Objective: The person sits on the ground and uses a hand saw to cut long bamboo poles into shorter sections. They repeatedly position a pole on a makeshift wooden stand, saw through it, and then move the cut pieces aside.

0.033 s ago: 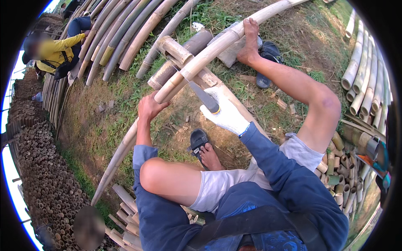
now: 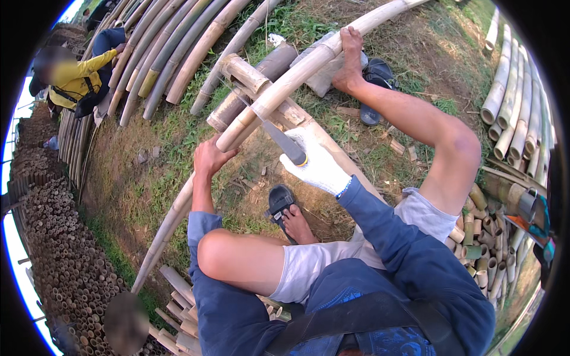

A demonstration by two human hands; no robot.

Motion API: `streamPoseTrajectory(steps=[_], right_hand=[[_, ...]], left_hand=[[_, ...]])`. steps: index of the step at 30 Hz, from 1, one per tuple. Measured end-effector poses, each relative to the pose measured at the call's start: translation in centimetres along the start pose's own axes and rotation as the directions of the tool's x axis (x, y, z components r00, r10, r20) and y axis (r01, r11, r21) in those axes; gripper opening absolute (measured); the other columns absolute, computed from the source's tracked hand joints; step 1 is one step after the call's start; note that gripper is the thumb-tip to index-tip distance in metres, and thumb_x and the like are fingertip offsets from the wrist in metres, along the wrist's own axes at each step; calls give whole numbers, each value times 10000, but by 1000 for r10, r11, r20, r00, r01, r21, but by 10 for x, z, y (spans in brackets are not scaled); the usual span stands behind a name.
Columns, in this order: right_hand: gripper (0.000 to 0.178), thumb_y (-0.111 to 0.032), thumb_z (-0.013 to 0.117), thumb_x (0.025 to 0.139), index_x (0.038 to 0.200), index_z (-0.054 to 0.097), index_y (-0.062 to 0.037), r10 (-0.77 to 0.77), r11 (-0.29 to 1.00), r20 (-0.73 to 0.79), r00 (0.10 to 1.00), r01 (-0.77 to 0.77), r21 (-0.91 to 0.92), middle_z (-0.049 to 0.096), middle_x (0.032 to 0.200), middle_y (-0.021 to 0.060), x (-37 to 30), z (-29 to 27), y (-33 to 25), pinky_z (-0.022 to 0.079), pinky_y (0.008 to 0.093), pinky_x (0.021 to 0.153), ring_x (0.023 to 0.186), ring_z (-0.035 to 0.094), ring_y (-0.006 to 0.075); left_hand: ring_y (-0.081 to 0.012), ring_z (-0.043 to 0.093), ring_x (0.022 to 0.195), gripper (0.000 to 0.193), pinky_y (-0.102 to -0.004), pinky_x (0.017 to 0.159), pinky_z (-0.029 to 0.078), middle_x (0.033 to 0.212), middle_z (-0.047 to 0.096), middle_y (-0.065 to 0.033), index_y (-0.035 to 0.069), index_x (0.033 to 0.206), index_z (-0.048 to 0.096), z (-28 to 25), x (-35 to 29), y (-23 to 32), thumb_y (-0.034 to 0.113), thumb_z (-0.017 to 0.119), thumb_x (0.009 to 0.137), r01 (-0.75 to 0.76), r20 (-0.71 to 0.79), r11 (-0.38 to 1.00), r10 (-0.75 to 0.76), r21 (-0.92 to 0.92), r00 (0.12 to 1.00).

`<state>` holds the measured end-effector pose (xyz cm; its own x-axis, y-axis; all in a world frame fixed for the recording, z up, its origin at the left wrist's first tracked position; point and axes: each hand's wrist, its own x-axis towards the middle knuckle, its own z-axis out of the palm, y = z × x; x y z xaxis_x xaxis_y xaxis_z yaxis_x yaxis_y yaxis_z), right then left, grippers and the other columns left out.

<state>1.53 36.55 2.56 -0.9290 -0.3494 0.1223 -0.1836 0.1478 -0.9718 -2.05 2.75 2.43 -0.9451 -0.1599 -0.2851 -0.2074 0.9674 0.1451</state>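
Note:
A long pale bamboo pole (image 2: 306,66) slants from the top right down to a cut end near the middle. My left hand (image 2: 212,157), bare, is wrapped round this lower end. My right hand (image 2: 320,165) wears a white knitted glove and is closed on a handsaw (image 2: 284,142), whose handle the glove mostly hides. The saw's blade lies across the pole, a short way up from my left hand. Under the pole, a support of thick bamboo pieces (image 2: 246,74) bears it. Farther up, my bare foot (image 2: 350,56) presses on the pole.
Several long poles (image 2: 196,47) lie at the top left, near a person in yellow (image 2: 80,77). More poles (image 2: 507,89) are at the right, above short cut pieces (image 2: 481,237). A large stack of bamboo (image 2: 71,261) fills the left. Sandals (image 2: 377,89) lie by my foot.
The saw blade has slid across the pole toward the upper left, and more of it shows past the far side. My left hand keeps its grip on the pole's end.

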Motion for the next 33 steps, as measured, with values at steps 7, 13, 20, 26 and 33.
streamPoseTrajectory(steps=[7, 13, 20, 26, 33], right_hand=[[506, -192, 834, 972, 1408, 598, -88, 35, 995, 9, 999, -36, 88, 711, 1208, 100, -4, 18, -8, 560, 365, 1012, 1128, 671, 173], [477, -182, 793, 1018, 1427, 564, -97, 58, 990, 8, 998, -58, 131, 668, 1241, 47, -13, 17, -14, 522, 349, 1037, 1162, 619, 128], [566, -107, 806, 973, 1459, 534, -7, 145, 988, 24, 989, -146, 55, 614, 1356, 146, -143, -34, -46, 493, 361, 1121, 1308, 635, 253], [459, -118, 802, 992, 1373, 552, -62, 23, 990, 42, 999, -29, 141, 656, 1159, 69, 47, 32, -7, 529, 328, 982, 1100, 625, 138], [497, -66, 795, 953, 1401, 580, -55, 149, 989, 51, 988, -148, -19, 667, 1285, 106, -73, -3, -22, 532, 321, 1045, 1210, 671, 182]], left_hand=[[-427, 788, 1031, 804, -530, 953, 614, 1093, 816, -248, 120, 1369, 777, -1, -14, -12, 567, 930, 719, -2, -67, 999, 0, -32, 998], [-430, 788, 1036, 818, -527, 959, 613, 1109, 811, -263, 111, 1366, 779, -4, -14, -6, 579, 924, 711, -25, -84, 998, 20, -50, 996], [-444, 776, 1045, 801, -545, 957, 600, 1102, 807, -261, 73, 1290, 793, 0, -7, -19, 636, 900, 731, -31, -71, 999, 29, -20, 997], [-431, 779, 1075, 904, -531, 983, 601, 1133, 810, -252, 95, 1377, 761, -3, 0, -22, 696, 891, 714, -49, -57, 999, 48, -14, 997], [-424, 784, 1077, 889, -526, 996, 596, 1136, 813, -256, 98, 1389, 764, 14, -12, -23, 661, 909, 717, -34, -33, 999, 34, -5, 999]])
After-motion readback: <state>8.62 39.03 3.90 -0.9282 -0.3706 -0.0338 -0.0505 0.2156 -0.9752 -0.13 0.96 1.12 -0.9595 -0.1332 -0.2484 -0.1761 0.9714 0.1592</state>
